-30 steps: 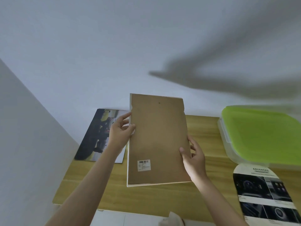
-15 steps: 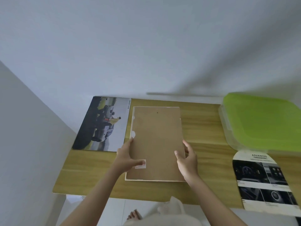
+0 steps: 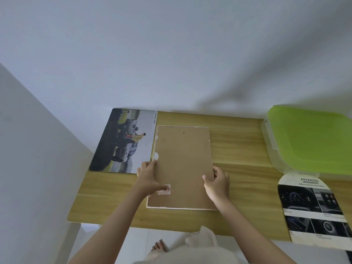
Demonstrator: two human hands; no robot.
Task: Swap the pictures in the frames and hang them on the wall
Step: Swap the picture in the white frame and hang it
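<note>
Frame (image 3: 182, 166) lies face down on the table (image 3: 238, 149), left hand (image 3: 148, 180) and right hand (image 3: 217, 181) gripping its sides.
Stiff, light backing board; likely fragile front underneath, so the long edges look the safest hold.

Frame (image 3: 182, 164) face-down beside car picture (image 3: 125, 141).

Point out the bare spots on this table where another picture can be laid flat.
Widest bare wood lies between the frame back and the green-lidded box. A strip runs along the near edge below the frame, and a patch sits under the car picture. The right end is crowded: the box and brochure fill it. Both hands, left and right, flank the frame.
</note>
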